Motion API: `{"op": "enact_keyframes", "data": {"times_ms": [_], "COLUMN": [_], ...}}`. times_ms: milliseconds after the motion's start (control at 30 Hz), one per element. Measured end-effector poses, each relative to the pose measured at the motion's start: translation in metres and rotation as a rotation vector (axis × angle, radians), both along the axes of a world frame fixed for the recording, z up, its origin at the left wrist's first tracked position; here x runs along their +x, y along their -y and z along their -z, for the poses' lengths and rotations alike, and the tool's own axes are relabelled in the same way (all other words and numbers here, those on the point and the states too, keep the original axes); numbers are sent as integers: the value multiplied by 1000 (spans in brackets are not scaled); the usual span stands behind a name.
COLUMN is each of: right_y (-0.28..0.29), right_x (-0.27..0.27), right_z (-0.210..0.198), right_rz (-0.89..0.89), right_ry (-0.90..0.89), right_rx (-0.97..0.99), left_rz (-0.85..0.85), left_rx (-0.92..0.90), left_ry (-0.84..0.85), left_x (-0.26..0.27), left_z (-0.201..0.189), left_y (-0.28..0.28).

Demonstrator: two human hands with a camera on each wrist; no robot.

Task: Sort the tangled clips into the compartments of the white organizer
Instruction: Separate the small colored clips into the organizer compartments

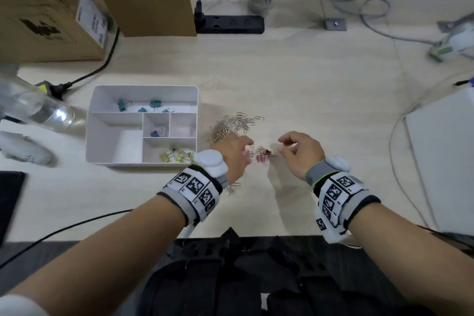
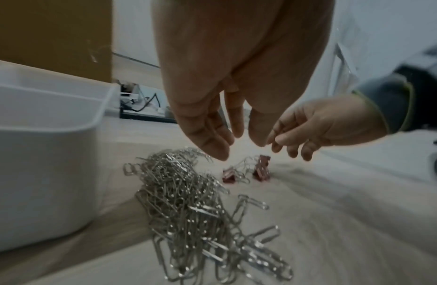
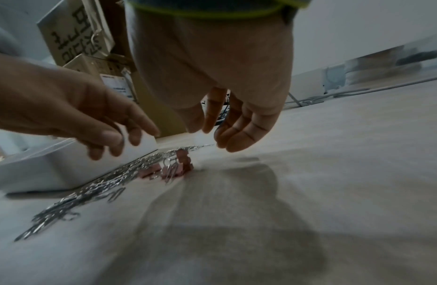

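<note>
Hands [image 1: 237,155] [image 1: 301,154] hovering over pink clips [image 1: 263,156] on worktop [image 1: 307,90], fingers loosely spread, gripping nothing, beside organizer [image 1: 102,120].

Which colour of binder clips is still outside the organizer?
The pink binder clips, on the desk between the hands; the teal, blue and yellow ones sit in compartments.

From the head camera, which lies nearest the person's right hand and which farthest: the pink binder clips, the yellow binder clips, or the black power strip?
1. Pink binder clips: on the desk just left of the right hand.
2. Yellow binder clips: in the white organizer's near compartment, farther left.
3. Black power strip: at the desk's far edge.
</note>
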State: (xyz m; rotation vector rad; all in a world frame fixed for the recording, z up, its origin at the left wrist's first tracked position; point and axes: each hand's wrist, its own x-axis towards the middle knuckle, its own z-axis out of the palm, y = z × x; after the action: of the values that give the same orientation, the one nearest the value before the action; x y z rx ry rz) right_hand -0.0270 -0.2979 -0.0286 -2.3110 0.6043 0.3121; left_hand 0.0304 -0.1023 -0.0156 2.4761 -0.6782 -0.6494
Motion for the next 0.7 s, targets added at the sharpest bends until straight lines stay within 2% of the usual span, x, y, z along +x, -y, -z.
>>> {"op": "enact_keyframes", "data": {"times_ms": [167,267,333,467,600,700], "right_y": [-9,-15,-18,-20,-19,-21], "right_x": [-10,-9,-5,1,3,7], "right_z": [7,13,17,17,14,16], "right_rz": [-132,-138,-138,-121,-126,-172], "right_ry": [-23,-23,-25,-4,30,10], "right_rx": [-6,21,21,-4,-17,-26], "left_rz": [194,180,133,-150,-614,-730], "left_rx": [247,268,209,-22,-393,-556], "left_ry": [64,47,50,-35,-453,-659], "left_x": [6,9,7,-1,-8,-15], "left_z": [10,13,15,19,10,1], "left_y": [20,20,19,9,3,3]}}
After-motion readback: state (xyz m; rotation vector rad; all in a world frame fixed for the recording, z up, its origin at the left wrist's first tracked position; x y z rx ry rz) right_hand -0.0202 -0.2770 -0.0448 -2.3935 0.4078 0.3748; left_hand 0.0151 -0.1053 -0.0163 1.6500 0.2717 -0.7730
